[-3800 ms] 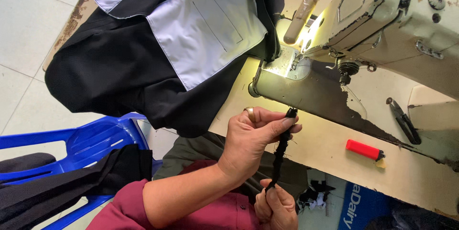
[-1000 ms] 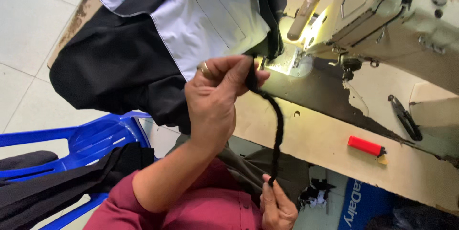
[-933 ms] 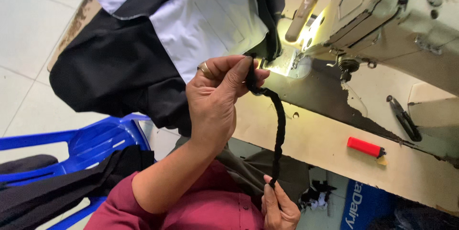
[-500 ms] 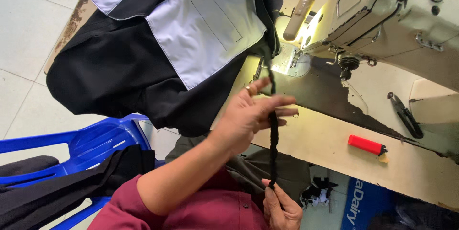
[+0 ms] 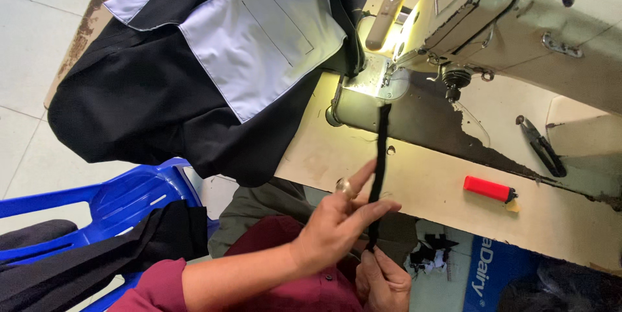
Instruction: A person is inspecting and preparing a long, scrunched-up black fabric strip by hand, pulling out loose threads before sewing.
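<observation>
A narrow black fabric strip [image 5: 381, 150] stands upright in front of the sewing table. My left hand [image 5: 340, 218], with a ring on one finger, pinches the strip near its lower part between thumb and fingers. Just below it, my right hand [image 5: 382, 279] grips the strip's bottom end. The strip's top end reaches up to the lit needle area of the cream sewing machine [image 5: 492, 20]. A black garment with light grey panels [image 5: 214, 59] lies over the table's left side and hangs off its edge.
A red lighter [image 5: 489, 188] and black snips [image 5: 541, 147] lie on the worn wooden table [image 5: 427, 195]. A blue plastic chair [image 5: 123, 202] with dark cloth on it stands at lower left. Black fabric scraps [image 5: 434, 250] lie on the floor.
My left hand has slid down the strip from near the garment to just above my right hand. The strip now stands straight, its top end free.
</observation>
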